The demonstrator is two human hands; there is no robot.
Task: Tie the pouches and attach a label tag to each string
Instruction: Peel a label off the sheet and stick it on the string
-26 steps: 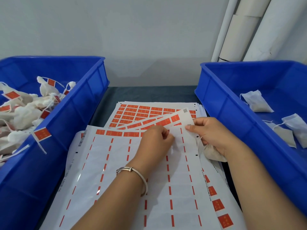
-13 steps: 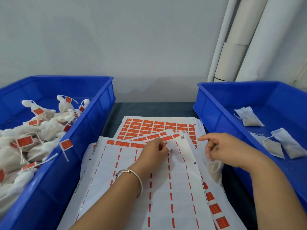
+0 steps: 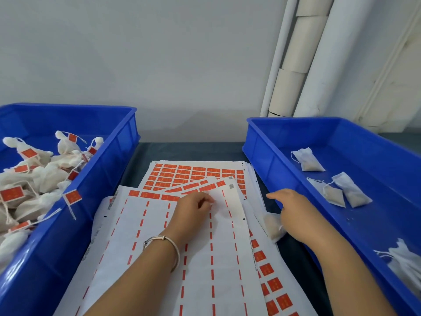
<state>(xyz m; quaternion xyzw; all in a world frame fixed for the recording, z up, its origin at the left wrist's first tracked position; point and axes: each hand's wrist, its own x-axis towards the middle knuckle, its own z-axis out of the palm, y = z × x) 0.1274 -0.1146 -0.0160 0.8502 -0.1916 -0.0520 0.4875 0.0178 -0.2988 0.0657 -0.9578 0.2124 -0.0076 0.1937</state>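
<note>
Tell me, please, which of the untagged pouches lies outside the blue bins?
It is the pouch held under the right hand, resting on the table beside the label sheets. The other untagged ones all lie inside the right bin.

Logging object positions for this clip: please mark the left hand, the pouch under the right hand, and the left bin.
left hand (image 3: 193, 208), head view, back of the hand.
pouch (image 3: 272, 226), head view, its bulging body beside the wrist.
left bin (image 3: 109, 169), head view, its right wall.
</note>
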